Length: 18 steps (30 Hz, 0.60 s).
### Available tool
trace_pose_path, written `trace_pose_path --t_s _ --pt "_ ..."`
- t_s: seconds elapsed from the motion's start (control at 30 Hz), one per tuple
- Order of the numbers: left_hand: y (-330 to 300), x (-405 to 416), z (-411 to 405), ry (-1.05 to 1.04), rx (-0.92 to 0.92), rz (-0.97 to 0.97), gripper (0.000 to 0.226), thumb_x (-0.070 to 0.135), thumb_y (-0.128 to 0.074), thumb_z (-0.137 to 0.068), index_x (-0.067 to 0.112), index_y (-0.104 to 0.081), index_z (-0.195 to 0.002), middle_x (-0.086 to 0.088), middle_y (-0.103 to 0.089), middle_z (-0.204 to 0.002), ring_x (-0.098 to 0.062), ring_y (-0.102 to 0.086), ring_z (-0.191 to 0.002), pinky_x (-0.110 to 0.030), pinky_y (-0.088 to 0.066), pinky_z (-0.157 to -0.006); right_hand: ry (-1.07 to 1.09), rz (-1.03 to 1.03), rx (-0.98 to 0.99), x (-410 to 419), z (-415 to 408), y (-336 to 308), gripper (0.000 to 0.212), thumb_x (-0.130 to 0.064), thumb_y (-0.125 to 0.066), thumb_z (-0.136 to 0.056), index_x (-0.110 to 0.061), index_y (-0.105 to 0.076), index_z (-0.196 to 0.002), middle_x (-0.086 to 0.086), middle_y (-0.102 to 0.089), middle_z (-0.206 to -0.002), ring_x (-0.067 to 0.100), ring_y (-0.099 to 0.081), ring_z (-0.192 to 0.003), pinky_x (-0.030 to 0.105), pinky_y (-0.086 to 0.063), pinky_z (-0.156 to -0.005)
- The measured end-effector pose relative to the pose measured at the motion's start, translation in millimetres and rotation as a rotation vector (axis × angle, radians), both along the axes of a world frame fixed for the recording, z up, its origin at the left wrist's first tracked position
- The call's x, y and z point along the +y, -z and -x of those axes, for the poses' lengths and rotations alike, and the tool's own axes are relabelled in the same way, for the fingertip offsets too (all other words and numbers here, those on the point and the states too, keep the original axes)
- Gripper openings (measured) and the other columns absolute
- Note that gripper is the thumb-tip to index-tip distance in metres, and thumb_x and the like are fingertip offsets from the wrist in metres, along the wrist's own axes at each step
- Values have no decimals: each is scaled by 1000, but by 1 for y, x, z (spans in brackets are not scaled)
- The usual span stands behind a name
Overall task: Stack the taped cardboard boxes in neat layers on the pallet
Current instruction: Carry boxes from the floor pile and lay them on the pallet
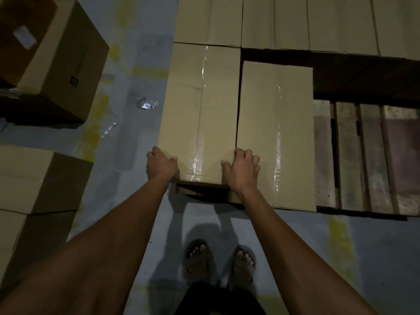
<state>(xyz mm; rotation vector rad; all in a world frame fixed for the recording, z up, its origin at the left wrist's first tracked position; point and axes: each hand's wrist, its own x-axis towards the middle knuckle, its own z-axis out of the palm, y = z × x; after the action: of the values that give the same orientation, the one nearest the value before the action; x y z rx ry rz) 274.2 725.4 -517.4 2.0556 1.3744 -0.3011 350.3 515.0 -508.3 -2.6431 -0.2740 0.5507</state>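
Note:
A long taped cardboard box [200,105] lies at the pallet's left end, its near edge jutting a little over the pallet's front. My left hand [160,163] grips its near left corner and my right hand [241,169] grips its near right corner, thumbs on top. A second taped box [277,133] lies right beside it, set slightly lower. A row of similar boxes [295,21] fills the far side. Bare wooden pallet slats [368,155] show to the right.
Loose cardboard boxes stand on the floor at the left, one large box [56,55] at the top left and more boxes [29,180] at the left edge. Scraps of clear tape [145,103] lie on the grey floor. My sandalled feet [218,260] stand before the pallet.

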Motion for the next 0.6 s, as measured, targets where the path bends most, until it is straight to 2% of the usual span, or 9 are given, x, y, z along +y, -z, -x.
trace_pose_path --t_s 0.17,0.4,0.6 --pt "0 5 5 27 2 14 71 31 -65 -101 10 -27 -158 -15 -37 -154 -37 -45 -137 -42 -40 -110 171 -125 162 6 -16 4 49 -39 -61 -100 -6 -58 -136 17 -60 -131 36 -48 -127 38 -37 -104" --pt "-2 6 27 68 33 41 68 29 -64 -102 12 -28 -157 -15 -39 -151 -37 -46 -135 -45 -41 -109 156 -39 202 -2 -11 2 44 -41 -62 -98 -8 -65 -126 15 -66 -126 37 -52 -126 39 -45 -100" --pt "-2 2 42 81 56 46 68 29 -66 -100 11 -31 -155 -17 -41 -149 -38 -48 -134 -47 -42 -108 136 -10 183 -8 3 -7 38 -35 -59 -100 -8 -67 -125 17 -64 -128 40 -51 -127 39 -44 -101"
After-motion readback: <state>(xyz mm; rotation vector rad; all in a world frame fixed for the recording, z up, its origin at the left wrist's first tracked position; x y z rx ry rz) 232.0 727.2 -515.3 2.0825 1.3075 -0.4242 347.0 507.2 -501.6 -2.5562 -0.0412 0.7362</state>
